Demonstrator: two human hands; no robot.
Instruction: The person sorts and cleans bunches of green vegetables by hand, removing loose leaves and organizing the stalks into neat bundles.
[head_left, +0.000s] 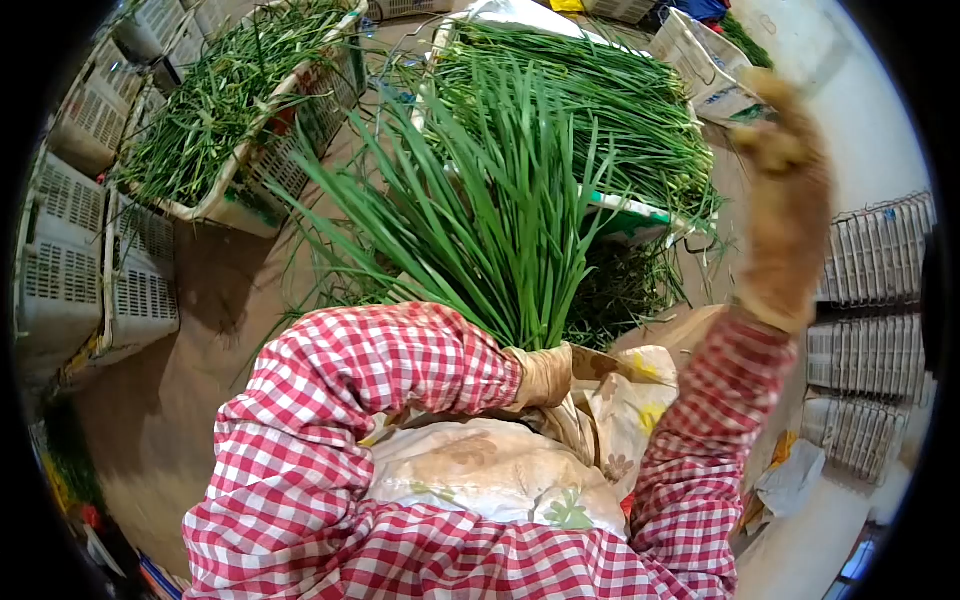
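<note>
My left hand (pixel 545 376), in a stained tan glove, is closed around the lower end of a large bunch of green chives (pixel 500 200), close to my apron (pixel 480 460). The long leaves fan out upward and to the left, away from my body. My right hand (pixel 785 150), also gloved, is raised at the right and smeared by motion. Its fingertips and thumb look apart, and nothing shows between them. Both sleeves are red and white checked. The stem ends of the bunch are hidden behind my left glove and sleeve.
A crate (pixel 668 215) heaped with more chives lies ahead, and another crate (pixel 225 205) of loose greens stands at the left. White slatted crates (pixel 65 240) line the left side. Stacked crates (pixel 865 255) stand along the right wall. Loose leaves (pixel 625 290) lie below the front crate.
</note>
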